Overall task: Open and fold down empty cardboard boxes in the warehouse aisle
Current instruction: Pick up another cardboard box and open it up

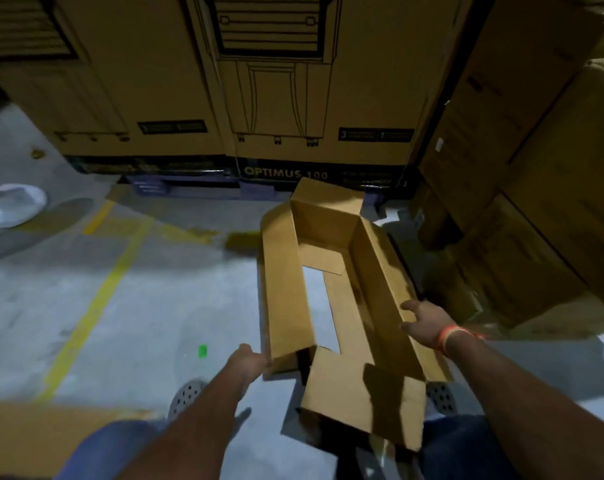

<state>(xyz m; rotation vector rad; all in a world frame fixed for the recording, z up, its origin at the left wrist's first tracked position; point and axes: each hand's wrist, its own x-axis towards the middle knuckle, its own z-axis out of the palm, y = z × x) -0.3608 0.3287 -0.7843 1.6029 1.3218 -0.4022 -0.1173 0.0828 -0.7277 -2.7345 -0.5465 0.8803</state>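
- Both bare hands grasp a long, open brown cardboard box (pixel 345 299) above the grey concrete floor (pixel 155 306).
- Left hand (pixel 250 360) grips its near-left flap corner.
- Right hand (pixel 423 320) clasps its right wall.

Left hand (pixel 250 358) fingers hidden behind box (pixel 342 292) flap, big cartons (pixel 148 74) cut off at top edge, white shoe (pixel 6 206) cropped at left, whole view motion-blurred

A grey concrete floor (pixel 127 306) carries yellow painted lines (pixel 96 299); tall printed cartons (pixel 283 81) stand stacked behind on a dark pallet (pixel 186 185).
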